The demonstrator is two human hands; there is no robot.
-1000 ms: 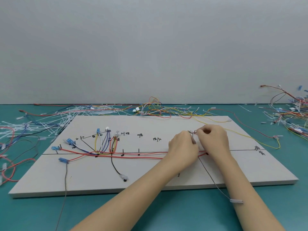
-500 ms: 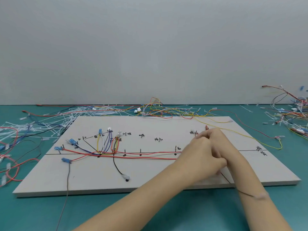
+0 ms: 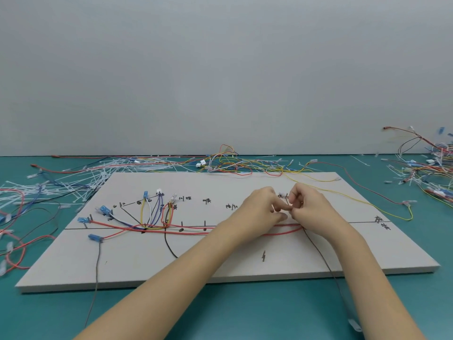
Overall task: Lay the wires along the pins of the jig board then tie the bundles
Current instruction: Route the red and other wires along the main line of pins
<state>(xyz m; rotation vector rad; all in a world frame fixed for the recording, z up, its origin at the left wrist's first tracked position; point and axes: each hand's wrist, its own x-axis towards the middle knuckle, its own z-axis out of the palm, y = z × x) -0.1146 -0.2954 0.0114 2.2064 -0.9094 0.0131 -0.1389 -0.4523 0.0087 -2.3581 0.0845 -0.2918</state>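
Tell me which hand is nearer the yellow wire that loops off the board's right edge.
Right. The right hand sits just beside the yellow wire, which passes behind it; the left hand lies farther left, beyond the right hand.

Hidden under the left hand (image 3: 259,208) and right hand (image 3: 310,208): the red wires' (image 3: 191,232) run on the jig board (image 3: 220,266). Too small to tell: what the fingertips hold. Blurred: dark wire's (image 3: 326,263) connector. Cut by the right edge: wire pile (image 3: 434,168).
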